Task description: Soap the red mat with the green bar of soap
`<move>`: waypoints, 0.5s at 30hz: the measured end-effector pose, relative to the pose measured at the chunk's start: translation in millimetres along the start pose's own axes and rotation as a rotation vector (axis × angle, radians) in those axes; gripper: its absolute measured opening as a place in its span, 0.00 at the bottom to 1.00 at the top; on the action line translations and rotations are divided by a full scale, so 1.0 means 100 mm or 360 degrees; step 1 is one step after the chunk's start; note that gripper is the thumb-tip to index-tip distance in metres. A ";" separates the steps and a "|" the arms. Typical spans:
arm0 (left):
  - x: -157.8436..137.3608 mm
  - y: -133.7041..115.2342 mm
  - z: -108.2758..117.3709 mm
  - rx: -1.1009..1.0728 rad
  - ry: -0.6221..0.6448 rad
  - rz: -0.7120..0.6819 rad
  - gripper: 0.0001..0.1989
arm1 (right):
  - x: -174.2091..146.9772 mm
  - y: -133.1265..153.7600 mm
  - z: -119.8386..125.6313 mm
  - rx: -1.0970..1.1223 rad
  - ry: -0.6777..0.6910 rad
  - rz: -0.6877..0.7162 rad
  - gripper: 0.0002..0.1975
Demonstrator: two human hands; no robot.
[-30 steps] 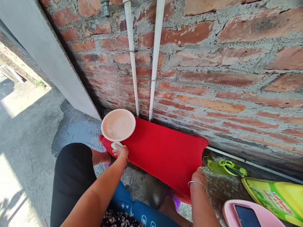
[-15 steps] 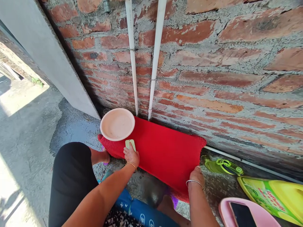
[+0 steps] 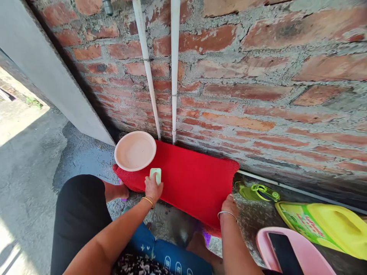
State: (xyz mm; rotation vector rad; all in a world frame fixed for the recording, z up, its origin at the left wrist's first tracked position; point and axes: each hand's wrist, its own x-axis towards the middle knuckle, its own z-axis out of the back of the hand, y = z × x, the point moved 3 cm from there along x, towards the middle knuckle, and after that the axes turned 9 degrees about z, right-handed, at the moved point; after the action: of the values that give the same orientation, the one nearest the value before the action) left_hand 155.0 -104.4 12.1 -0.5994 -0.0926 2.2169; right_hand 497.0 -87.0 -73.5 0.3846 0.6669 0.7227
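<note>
A red cloth, thick like a towel or mat (image 3: 192, 175), lies stretched over a low support along the wall; its edges hang down. My left hand (image 3: 154, 188) is closed on a pale green brush-like block (image 3: 155, 175), rounded at the corners with a small hole near its far end. The block rests on the cloth's left part; its underside is hidden. At the cloth's right edge, my right hand (image 3: 230, 206) grips the border, most of its fingers out of sight. Just beyond my left hand, a pale pink basin (image 3: 135, 151) sits on the cloth's left end.
A brick wall (image 3: 218, 91) with two white pipes (image 3: 174, 76) stands behind. To the right are a yellow-green shoe (image 3: 258, 192), a yellow detergent bottle (image 3: 329, 225) and a phone (image 3: 285, 252) on a pink stool or lid (image 3: 311, 254). A grey panel (image 3: 57, 72) leans at left.
The whole view has shifted, so the scene sits further left. My left hand and the pale green block have turned slightly on the cloth. My right hand stays at the cloth's right edge.
</note>
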 end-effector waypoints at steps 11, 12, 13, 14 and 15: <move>-0.88 -0.26 -0.70 0.0063 0.0628 -0.0781 0.34 | -0.01 0.02 0.02 -0.0008 0.0020 -0.0127 0.37; -0.91 -0.21 -0.67 0.0028 0.0588 -0.0811 0.33 | -0.01 0.01 0.02 -0.0013 0.0028 -0.0123 0.37; -0.87 -0.13 -0.59 -0.0002 0.0502 -0.0774 0.31 | -0.01 0.01 0.01 -0.0012 0.0032 -0.0120 0.37; -0.77 -0.03 -0.47 -0.0022 0.0376 -0.0654 0.30 | -0.01 0.01 0.01 -0.0004 0.0032 -0.0128 0.37; -0.63 0.09 -0.33 -0.0024 0.0227 -0.0460 0.29 | -0.01 0.01 0.00 0.0007 0.0033 -0.0145 0.36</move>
State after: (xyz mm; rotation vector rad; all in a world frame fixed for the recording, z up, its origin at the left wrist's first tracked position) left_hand 197.9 -161.2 4.6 -0.7040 -0.1146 1.8912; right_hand 496.2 -87.1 -72.3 0.3492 0.7012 0.6391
